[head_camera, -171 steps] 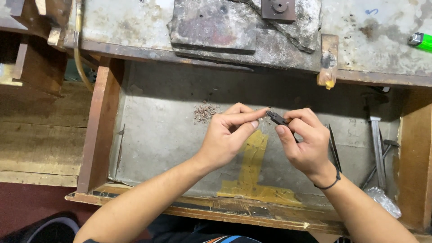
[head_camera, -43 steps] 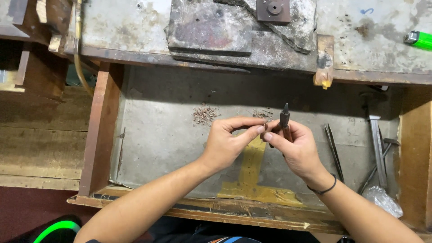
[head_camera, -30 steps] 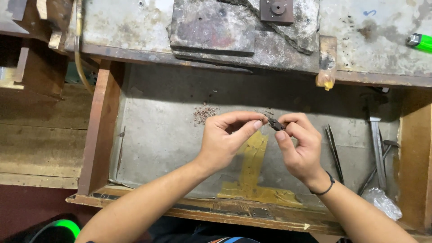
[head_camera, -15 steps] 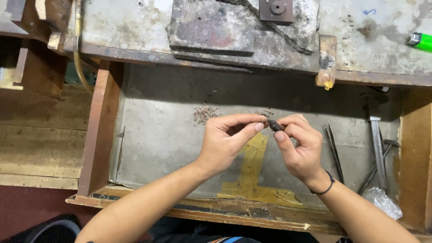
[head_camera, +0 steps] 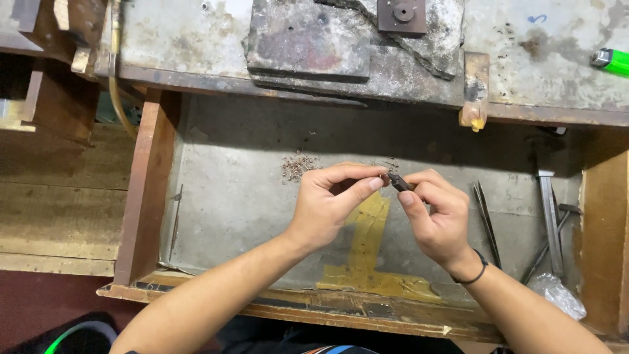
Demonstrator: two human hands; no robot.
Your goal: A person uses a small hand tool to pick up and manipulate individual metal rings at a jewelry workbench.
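Note:
Both hands work over an open wooden drawer (head_camera: 148,190) lined with grey metal sheet. My right hand (head_camera: 436,219) grips small dark pliers (head_camera: 400,182), their jaws pointing left toward my left fingertips. My left hand (head_camera: 329,206) pinches something tiny between thumb and forefinger right at the plier tips; the piece is too small to make out. A small pile of reddish metal bits (head_camera: 298,165) lies on the drawer floor just beyond my left hand.
Tweezers (head_camera: 485,219) and a hammer-like tool (head_camera: 549,210) lie at the drawer's right, with a clear plastic bag (head_camera: 557,293) near the corner. Yellow tape (head_camera: 367,249) marks the drawer floor. On the bench top sit a charred slab (head_camera: 308,39) and a green lighter (head_camera: 610,59).
About 1.4 s ago the pliers stood upright in my right hand; they have since tilted left to meet my left fingertips. Over the last second both hands have barely moved.

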